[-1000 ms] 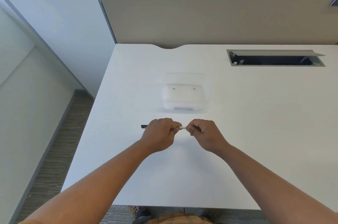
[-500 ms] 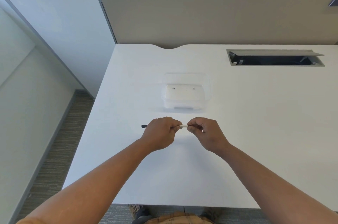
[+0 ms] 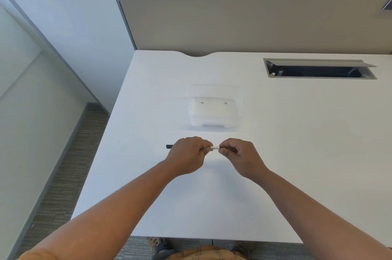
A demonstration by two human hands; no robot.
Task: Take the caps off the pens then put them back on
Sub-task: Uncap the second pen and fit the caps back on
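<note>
Head view: your hands sit closer together than a second ago, the white gap of pen [image 3: 214,147] between them shorter. Your left hand [image 3: 187,154] stays clenched around the barrel, black end poking out toward 9 o'clock; your right hand [image 3: 239,153] pinches the other end. Your fingers hide the cap. The clear plastic box [image 3: 216,109] lies at 12 o'clock on the white desk [image 3: 297,132].

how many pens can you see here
1. The pen is held level between the left hand and right hand, above the desk; its dark end pokes out left. Others could be hidden in the fists.
</note>
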